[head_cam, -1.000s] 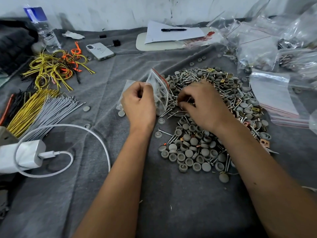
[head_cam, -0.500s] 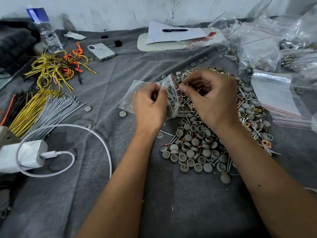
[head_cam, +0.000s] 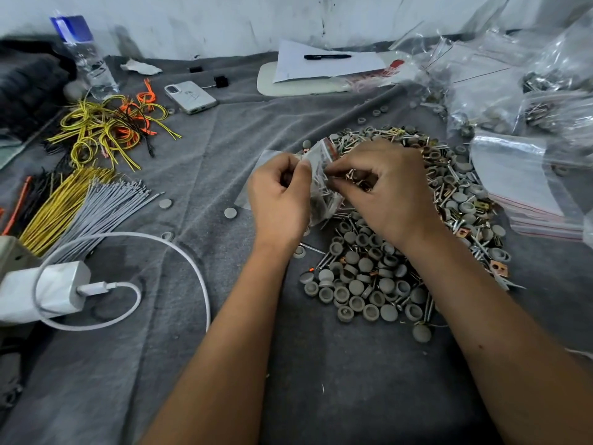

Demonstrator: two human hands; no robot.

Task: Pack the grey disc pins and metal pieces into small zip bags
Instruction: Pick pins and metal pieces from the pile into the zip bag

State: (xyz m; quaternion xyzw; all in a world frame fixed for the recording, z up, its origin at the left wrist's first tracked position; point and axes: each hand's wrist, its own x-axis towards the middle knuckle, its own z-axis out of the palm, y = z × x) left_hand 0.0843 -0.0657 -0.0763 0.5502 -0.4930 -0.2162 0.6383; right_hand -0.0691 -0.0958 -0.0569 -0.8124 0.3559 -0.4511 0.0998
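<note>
While the left hand (head_cam: 279, 200) grips a small zip bag (head_cam: 322, 184) by its red-striped mouth, thumb and curled fingers pinching the plastic, the right hand (head_cam: 383, 191) sits at the bag's opening with its fingertips drawn together in a pinch on a few metal pieces (head_cam: 351, 175). The bag is held upright just above the grey cloth (head_cam: 224, 364) covering the desk, and it already contains thin metal pins and some grey parts. A second, flat clear bag (head_cam: 256, 175) lies on the cloth behind the left hand.

The main pile of grey disc pins (head_cam: 362, 284) lies beneath and to the right of the right hand, mixed with screws and small copper-coloured square plates (head_cam: 499, 268). A few loose discs (head_cam: 230, 212) lie apart to the left of the pile.

To the right of the pile rests a stack of unused zip bags (head_cam: 526, 200) with red seal strips; behind it are larger clear bags (head_cam: 487, 91), some holding hardware. On the left are bundles of yellow and grey wire lengths (head_cam: 80, 207), tangled yellow and orange leads (head_cam: 109, 130), a white charger (head_cam: 45, 290) with its cable (head_cam: 179, 258), a phone (head_cam: 190, 97) and a water bottle (head_cam: 86, 59). At the far edge a black pen (head_cam: 327, 56) lies on a sheet of paper (head_cam: 327, 65).
</note>
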